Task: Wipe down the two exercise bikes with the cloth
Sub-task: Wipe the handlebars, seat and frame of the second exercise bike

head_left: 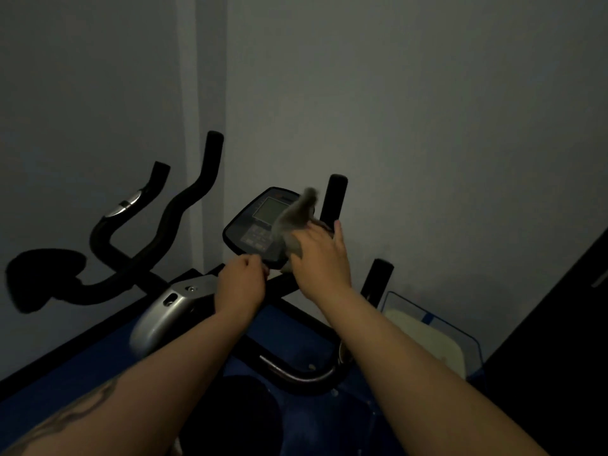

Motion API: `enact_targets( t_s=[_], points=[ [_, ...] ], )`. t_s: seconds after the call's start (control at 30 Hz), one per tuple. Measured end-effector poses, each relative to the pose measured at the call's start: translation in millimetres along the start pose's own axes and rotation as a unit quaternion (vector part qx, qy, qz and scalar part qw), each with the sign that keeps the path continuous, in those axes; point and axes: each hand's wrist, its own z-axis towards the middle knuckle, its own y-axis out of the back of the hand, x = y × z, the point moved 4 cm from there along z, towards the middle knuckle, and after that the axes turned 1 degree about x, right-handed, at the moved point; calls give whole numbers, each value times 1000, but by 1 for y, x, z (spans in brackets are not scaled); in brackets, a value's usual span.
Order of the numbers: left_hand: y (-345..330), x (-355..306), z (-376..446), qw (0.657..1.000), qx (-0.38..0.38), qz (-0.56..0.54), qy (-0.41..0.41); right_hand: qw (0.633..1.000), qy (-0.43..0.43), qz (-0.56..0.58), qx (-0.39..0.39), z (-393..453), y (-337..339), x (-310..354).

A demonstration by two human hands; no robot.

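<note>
Right hand [320,255] presses the cloth [292,222] flat-fingered on the console [260,222]; left hand [241,283] fingers curl, pinching its edge.

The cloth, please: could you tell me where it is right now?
In the head view, the cloth is just right of centre, under the right hand against the bike console, beside an upright black handlebar grip.
</note>
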Motion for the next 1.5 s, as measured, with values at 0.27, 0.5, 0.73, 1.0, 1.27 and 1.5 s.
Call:
enact_targets(
  t_s=[0.27,0.5,0.73,1.0,1.27,1.5],
  points=[
    [21,25,-40,987,65,113,-92,977,99,-82,169,26,19,10],
    [24,26,-46,976,56,171,-121,976,118,65,170,-12,7,34],
    [21,30,-49,843,98,503,-164,989,131,41,63,-31,6,28],
    [20,29,-53,824,106,532,-161,990,131,0,50,-3,30,3],
    [32,21,-66,911,68,390,-113,969,219,81,84,-28,3,36],
    [43,17,-88,893,-69,422,-138,983,92,157,-6,-36,-7,27]
  ],
)
